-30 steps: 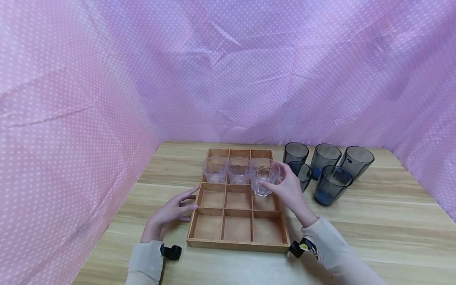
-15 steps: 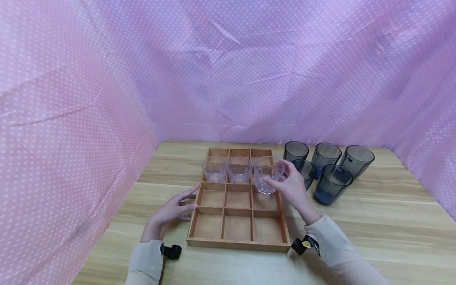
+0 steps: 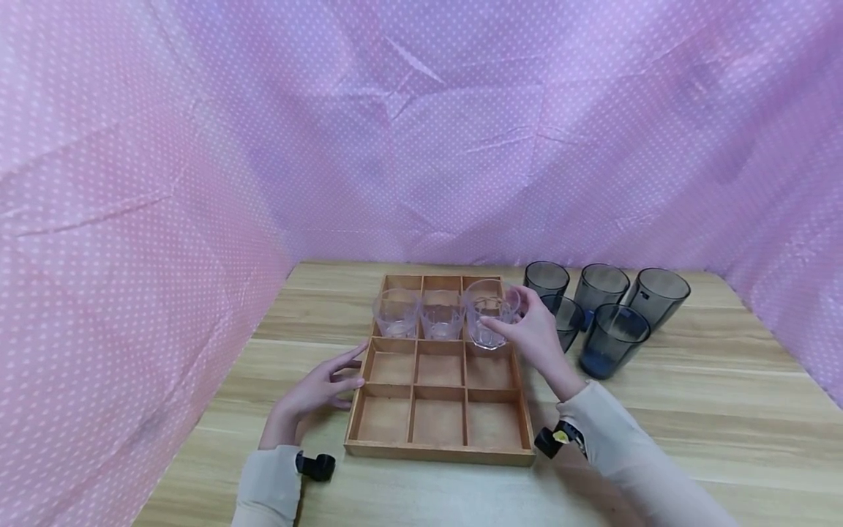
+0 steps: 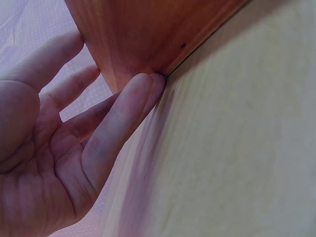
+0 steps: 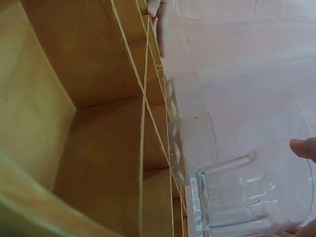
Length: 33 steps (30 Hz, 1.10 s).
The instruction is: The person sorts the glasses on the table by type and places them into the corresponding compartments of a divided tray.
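A clear faceted drinking glass [image 3: 489, 322] is pinched between the thumb and fingers of my right hand [image 3: 536, 338]. It overlaps the back right compartment of a wooden divided tray [image 3: 440, 454] in the head view, and in the right wrist view its thick base [image 5: 200, 202] points at the dividers. Two similar clear glasses, one at the left [image 3: 397, 316] and one in the middle [image 3: 442, 319], stand upright in the back row. My left hand [image 3: 321, 386] touches the tray's left side with extended fingers. In the left wrist view, its fingertips [image 4: 140, 84] lie against the wooden wall.
Several dark grey tumblers stand upright right of the tray, the closest being a front one [image 3: 614, 342] and one behind my right hand [image 3: 568, 322]. A pink dotted cloth [image 3: 421, 176] hangs around the wooden table [image 3: 711, 410].
My right hand has carried the clear glass slightly right, then back left and farther toward the tray's back right compartment. The left hand stays against the tray's side.
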Each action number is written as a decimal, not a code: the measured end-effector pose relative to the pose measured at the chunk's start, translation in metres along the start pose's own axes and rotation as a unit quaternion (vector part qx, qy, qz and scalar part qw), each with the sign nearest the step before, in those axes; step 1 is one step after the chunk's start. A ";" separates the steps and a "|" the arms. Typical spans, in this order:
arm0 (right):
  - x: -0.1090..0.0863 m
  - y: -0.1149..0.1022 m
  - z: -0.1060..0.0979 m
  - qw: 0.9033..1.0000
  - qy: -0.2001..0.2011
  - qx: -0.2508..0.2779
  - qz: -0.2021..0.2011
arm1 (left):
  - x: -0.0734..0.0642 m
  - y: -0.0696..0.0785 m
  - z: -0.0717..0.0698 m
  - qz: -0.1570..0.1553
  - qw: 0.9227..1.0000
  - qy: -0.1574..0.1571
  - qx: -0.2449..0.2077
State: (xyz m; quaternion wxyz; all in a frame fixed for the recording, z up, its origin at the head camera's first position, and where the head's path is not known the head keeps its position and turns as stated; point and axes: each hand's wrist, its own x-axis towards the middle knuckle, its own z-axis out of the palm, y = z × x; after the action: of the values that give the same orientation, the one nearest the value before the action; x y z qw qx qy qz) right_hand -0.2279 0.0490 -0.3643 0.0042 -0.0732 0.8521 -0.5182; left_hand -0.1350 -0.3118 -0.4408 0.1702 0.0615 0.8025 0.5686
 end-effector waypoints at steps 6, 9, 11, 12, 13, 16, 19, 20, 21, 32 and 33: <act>0.010 -0.006 0.003 0.999 0.002 -0.037 0.008 | 0.001 0.000 -0.001 -0.001 1.000 0.001 -0.001; 0.015 -0.005 0.005 0.999 0.003 -0.038 0.021 | 0.001 0.001 -0.001 -0.003 1.000 0.003 -0.001; 0.018 -0.005 0.006 0.999 0.004 -0.041 0.027 | 0.001 0.001 -0.001 -0.004 1.000 0.002 -0.002; 0.019 -0.004 0.007 0.999 0.006 -0.043 0.027 | 0.001 0.001 -0.001 -0.005 1.000 0.001 -0.002; 0.020 -0.004 0.007 0.999 0.008 -0.045 0.028 | 0.001 0.001 -0.001 -0.006 1.000 0.000 -0.002; 0.023 -0.003 0.009 0.998 0.010 -0.052 0.022 | 0.001 0.002 -0.001 -0.008 1.000 0.001 -0.004; 0.025 -0.003 0.011 0.998 0.009 -0.054 0.019 | 0.000 0.002 -0.001 -0.008 1.000 0.001 -0.004; 0.026 -0.003 0.011 0.998 0.009 -0.054 0.019 | 0.000 0.003 -0.002 -0.008 1.000 0.001 -0.003; 0.026 -0.003 0.012 0.998 0.009 -0.054 0.018 | 0.000 0.003 -0.002 -0.008 1.000 0.001 -0.003; 0.030 -0.005 0.014 0.998 -0.002 -0.026 0.056 | 0.001 0.004 -0.005 -0.004 1.000 -0.003 -0.001; 0.030 -0.005 0.014 0.998 -0.005 -0.023 0.062 | 0.001 0.004 -0.005 -0.005 1.000 -0.004 -0.002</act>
State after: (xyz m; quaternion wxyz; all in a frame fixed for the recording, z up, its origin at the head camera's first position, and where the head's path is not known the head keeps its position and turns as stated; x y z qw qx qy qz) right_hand -0.2560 0.0301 -0.3642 0.0391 -0.0231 0.8665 -0.4971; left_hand -0.1379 -0.3150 -0.4356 0.1763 0.0596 0.8012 0.5687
